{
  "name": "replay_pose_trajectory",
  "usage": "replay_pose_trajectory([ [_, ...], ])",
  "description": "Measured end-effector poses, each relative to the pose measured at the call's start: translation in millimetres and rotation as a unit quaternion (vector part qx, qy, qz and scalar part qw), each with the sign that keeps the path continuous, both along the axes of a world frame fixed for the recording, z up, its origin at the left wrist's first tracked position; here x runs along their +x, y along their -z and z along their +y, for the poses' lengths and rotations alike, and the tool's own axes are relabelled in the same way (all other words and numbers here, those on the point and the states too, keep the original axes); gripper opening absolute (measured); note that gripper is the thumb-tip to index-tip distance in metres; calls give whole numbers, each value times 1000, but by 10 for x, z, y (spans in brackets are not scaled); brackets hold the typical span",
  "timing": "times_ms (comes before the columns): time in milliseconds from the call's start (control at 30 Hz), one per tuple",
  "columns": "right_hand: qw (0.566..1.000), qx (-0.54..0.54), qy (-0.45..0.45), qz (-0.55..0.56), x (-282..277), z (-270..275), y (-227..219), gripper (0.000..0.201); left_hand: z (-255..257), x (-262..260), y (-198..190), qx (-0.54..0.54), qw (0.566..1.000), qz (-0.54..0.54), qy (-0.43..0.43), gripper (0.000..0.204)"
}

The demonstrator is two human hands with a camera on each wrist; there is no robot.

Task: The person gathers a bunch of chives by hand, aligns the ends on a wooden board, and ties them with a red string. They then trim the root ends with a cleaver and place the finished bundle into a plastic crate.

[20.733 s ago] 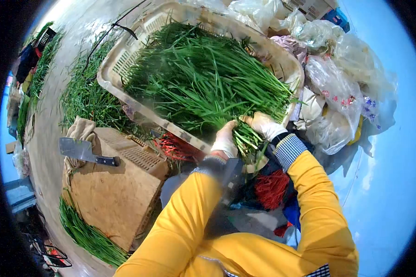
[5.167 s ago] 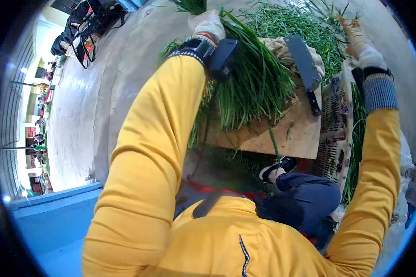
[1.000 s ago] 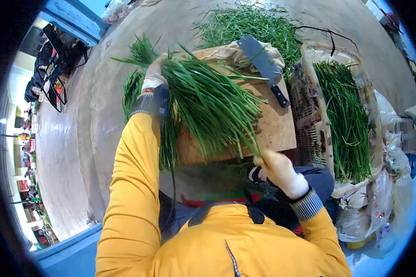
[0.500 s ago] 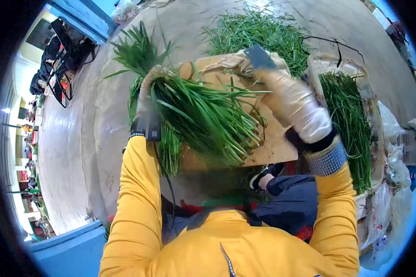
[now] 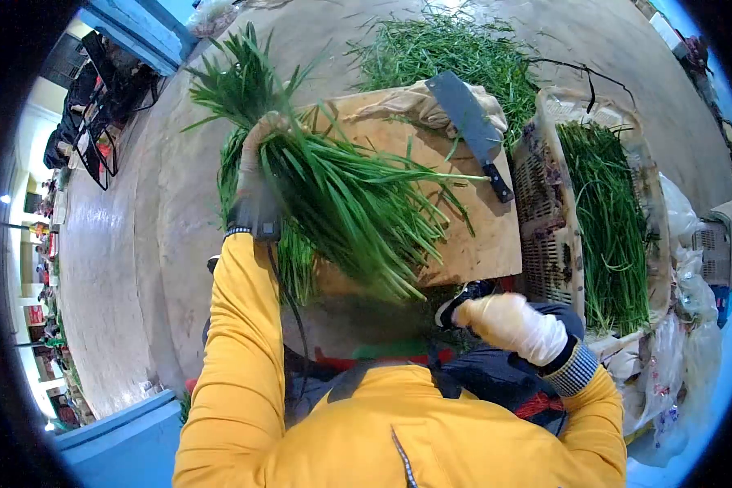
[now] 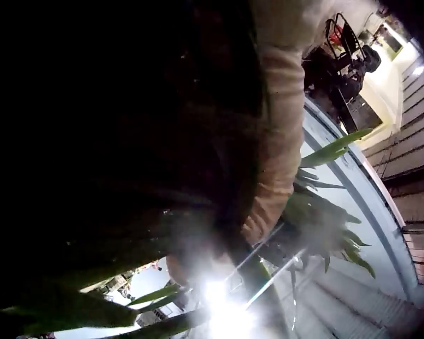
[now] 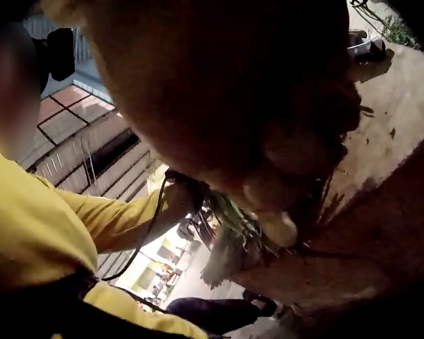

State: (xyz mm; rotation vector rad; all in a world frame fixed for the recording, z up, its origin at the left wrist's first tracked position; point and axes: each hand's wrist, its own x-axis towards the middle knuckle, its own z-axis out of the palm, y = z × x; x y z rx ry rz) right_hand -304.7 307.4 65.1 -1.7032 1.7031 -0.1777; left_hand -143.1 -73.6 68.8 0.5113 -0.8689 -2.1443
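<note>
My gloved left hand grips a thick bunch of garlic chives around its leafy part, over the left of the wooden board. Leaf tips fan out past the hand, while the pale cut ends spread toward the board's front edge. One stalk sticks out to the right, close to the cleaver's handle. In the left wrist view, the glove is mostly dark, with leaves beyond it. My gloved right hand, blurred, is in front of the board above my leg; whether its bent fingers hold anything I cannot tell.
A cleaver lies on a cloth at the board's back right. To the right stands a plastic crate holding more chives. Loose leaves are heaped on the floor behind. Plastic bags lie at far right.
My right hand has moved from the bunch's cut ends up over the board near the cleaver, then back down in front of the board. The left hand keeps its grip on the bunch.
</note>
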Motion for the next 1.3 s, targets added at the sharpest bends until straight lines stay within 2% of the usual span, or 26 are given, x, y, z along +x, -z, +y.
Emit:
replay_pose_trajectory([
  [67,968,-222,98,65,-280,-128,156,12,80,-31,-32,1,999,22,29,27],
  [133,913,-346,214,29,-489,-612,309,17,7,-7,-45,-42,991,65,109,25],
  [200,828,-470,223,212,-598,-1070,791,16,115,-38,-137,-16,992,65,103,24],
  [267,896,-270,244,253,-521,-1327,1053,14,97,-59,-149,-35,992,87,83,12],
  [300,919,-240,232,210,-498,-1355,1192,15,95,-37,-190,-35,997,24,72,16],
  [367,954,-195,176,145,-446,-1143,1207,15,88,27,-188,-32,997,22,68,17],
  [467,994,-69,8,81,-478,-368,514,13,-47,47,-83,-27,998,-2,64,20],
  [533,978,147,-145,1,-562,-200,-371,14,-192,61,45,-51,996,-30,61,20],
  [600,982,69,-154,-88,-763,-78,-931,14,-489,83,332,-72,994,2,78,21],
  [667,988,-3,-48,-149,-1178,-123,-1291,17,-787,65,526,-219,966,-35,135,23],
  [733,970,-88,98,-205,-1587,-313,-1461,21,-767,2,500,-262,953,-12,150,24],
  [767,974,-198,54,-95,-2221,-439,-1203,25,-542,-17,341,-225,968,-24,113,22],
  [800,899,-241,352,97,-1952,-902,-1297,32,-409,-5,254,-186,979,-38,75,20],
  [833,865,-314,352,-171,-1953,-1126,-1284,36,-455,-7,266,-233,967,-58,81,18],
  [867,887,-246,378,105,-2223,-1499,-1060,35,-608,14,353,-235,967,-62,83,18],
  [900,835,-156,373,373,-2406,-1780,-727,35,-830,84,504,-243,960,-33,135,23],
  [933,858,-206,388,266,-2211,-1755,-531,33,-966,113,569,-252,950,-1,184,29],
  [967,869,-255,394,156,-1873,-1682,-348,32,-775,87,429,-199,964,0,176,29],
  [1000,818,-501,159,233,-1536,-1510,-86,29,-718,81,355,-198,965,1,170,29],
  [1033,893,-346,278,-77,-1122,-1545,48,23,-686,76,313,-200,968,-30,151,29],
  [1067,854,-259,334,-302,-752,-1465,331,20,-628,66,319,-199,968,-63,136,29],
  [1133,904,-301,264,-152,-167,-1332,392,24,-569,-13,399,-153,979,2,131,30],
  [1200,867,-263,339,-254,107,-1292,501,27,-674,0,501,-102,986,28,126,30],
  [1233,859,-319,326,-233,171,-1302,648,23,-583,-28,395,-130,978,55,157,28],
  [1267,861,-316,321,-234,174,-1226,711,23,-523,-20,318,-154,975,26,157,27],
  [1300,890,-289,299,-185,151,-1155,632,20,-610,25,362,-169,970,11,175,29],
])
